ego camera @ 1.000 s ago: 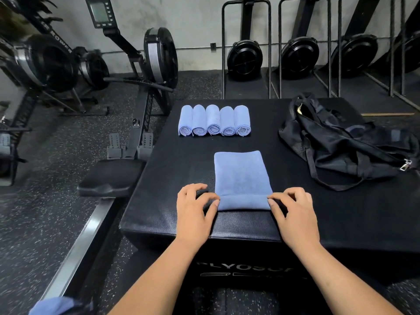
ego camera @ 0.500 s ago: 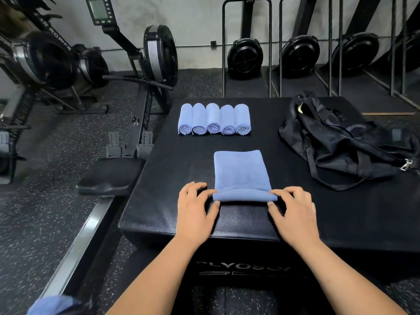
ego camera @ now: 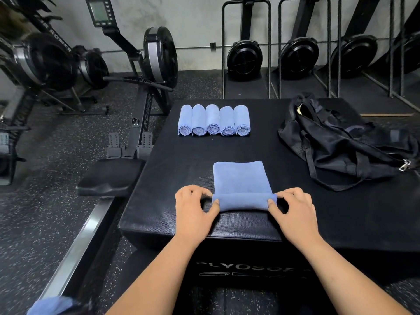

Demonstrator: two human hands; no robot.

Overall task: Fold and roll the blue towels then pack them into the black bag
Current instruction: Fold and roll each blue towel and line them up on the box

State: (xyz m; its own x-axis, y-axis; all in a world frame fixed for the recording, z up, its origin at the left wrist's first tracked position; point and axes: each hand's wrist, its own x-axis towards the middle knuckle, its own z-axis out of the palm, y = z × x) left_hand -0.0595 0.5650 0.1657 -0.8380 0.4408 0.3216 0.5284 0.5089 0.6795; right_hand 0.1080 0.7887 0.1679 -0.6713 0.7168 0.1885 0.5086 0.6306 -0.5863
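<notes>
A folded blue towel (ego camera: pixel 241 178) lies on the black plyo box (ego camera: pixel 177 169), its near end turned into a short roll. My left hand (ego camera: pixel 193 208) pinches the roll's left end and my right hand (ego camera: pixel 293 208) pinches its right end, thumbs on the front of the roll. Several rolled blue towels (ego camera: pixel 213 120) lie side by side in a row at the far side of the box. The black bag (ego camera: pixel 341 142) lies slumped on the box's right side, its opening at the far end and its straps loose.
A rowing machine (ego camera: pixel 145 71) with its seat (ego camera: pixel 109 176) and rail stands close to the box's left edge. More rowers stand stored upright along the back wall. A bit of blue cloth (ego camera: pixel 52 305) shows at the bottom left corner.
Both hands have rolled the towel's near end away from me, so the roll is thicker and the flat part shorter. The view has shifted slightly.
</notes>
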